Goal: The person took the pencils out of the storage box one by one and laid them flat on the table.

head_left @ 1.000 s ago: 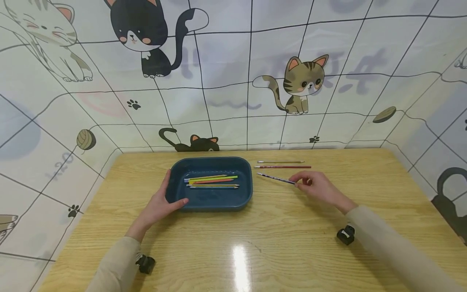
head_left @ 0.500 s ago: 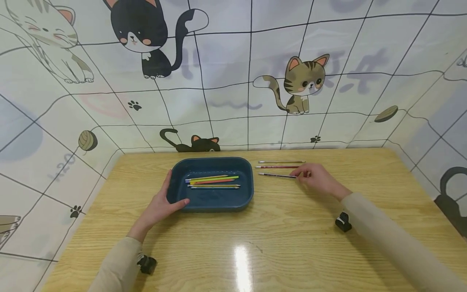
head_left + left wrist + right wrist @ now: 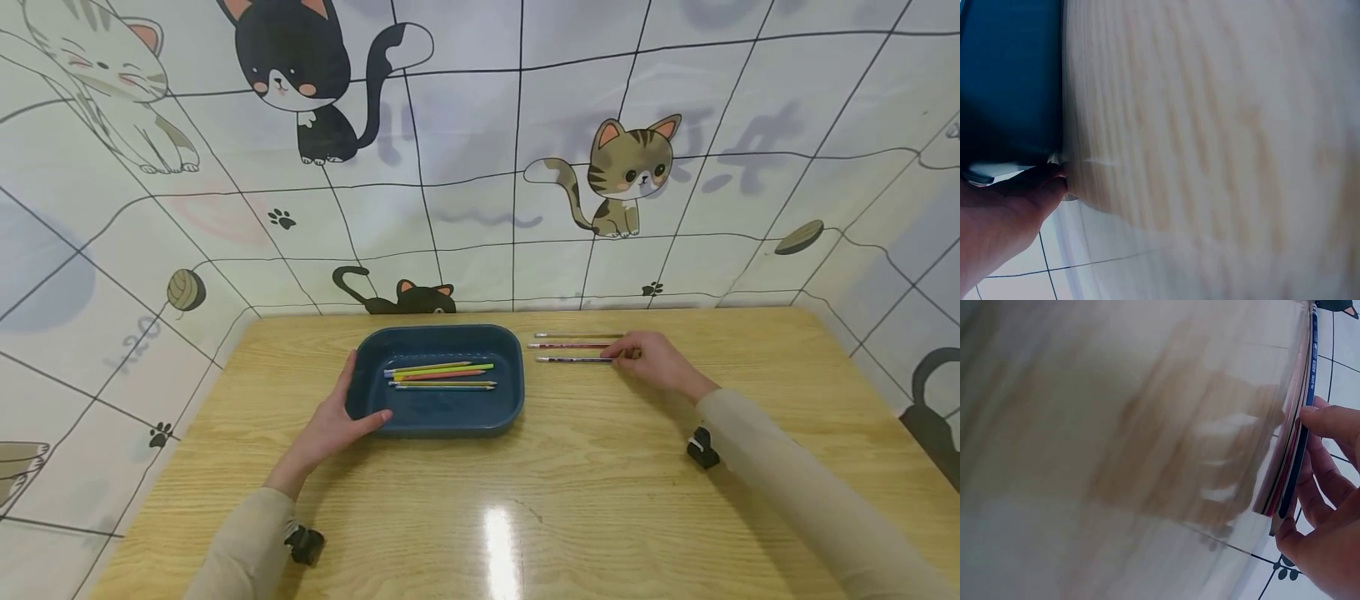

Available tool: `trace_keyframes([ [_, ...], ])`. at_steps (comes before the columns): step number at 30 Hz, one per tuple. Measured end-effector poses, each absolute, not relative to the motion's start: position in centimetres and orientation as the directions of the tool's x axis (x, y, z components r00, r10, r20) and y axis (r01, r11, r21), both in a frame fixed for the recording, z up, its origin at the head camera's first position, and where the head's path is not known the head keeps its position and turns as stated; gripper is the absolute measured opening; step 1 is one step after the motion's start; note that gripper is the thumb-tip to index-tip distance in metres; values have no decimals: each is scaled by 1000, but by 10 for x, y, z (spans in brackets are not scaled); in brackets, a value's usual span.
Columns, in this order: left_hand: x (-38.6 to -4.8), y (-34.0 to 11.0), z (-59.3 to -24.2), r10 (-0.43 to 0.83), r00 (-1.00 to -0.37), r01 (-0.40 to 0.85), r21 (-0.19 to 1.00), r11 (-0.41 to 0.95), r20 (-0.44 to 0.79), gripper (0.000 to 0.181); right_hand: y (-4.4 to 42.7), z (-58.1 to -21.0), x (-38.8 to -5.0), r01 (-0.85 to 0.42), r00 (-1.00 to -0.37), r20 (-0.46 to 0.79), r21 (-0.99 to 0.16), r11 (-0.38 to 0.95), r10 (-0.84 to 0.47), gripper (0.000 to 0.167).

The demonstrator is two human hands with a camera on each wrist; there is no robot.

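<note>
A right hand (image 3: 654,360) is pinching a slim, dark blue pencil (image 3: 573,360) to the right of a dark blue, rounded rectangular tray (image 3: 450,431); a left hand (image 3: 330,422) is resting, thumb and fingers spread, against the tray's left end. The right fingers are crowding a slim, dark red pencil (image 3: 573,346) and could knock it askew. The held pencil is looking straight and pale-lettered.

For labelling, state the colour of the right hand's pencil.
The pencil is dark blue, clearest in the right wrist view.
</note>
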State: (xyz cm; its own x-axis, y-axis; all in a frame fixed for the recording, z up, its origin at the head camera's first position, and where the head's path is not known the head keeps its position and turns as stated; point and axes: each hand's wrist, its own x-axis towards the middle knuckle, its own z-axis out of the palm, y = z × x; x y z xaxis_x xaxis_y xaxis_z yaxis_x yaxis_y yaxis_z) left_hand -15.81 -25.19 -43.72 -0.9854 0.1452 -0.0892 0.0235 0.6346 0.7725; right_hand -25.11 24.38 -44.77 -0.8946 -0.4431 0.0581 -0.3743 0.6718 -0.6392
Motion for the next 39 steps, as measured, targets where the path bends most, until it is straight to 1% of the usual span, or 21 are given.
trace_keyframes([
  [5,-158,-252,-437,143,-986,24,772,635,-87,110,241,-449,-254,-399,-890,73,-603,690,-451,20],
  [15,-156,-250,-433,151,-985,25,789,614,-86,109,234,-449,-256,-390,-894,45,-567,725,-446,21],
  [22,-156,-252,-437,156,-985,37,787,615,-76,109,232,-448,-257,-410,-888,55,-547,730,-457,20],
  [31,-158,-253,-441,160,-986,57,790,610,-53,111,232,-448,-259,-392,-895,34,-539,746,-446,18],
  [39,-158,-253,-439,155,-986,49,775,630,-64,110,232,-448,-259,-376,-899,29,-562,737,-436,16],
])
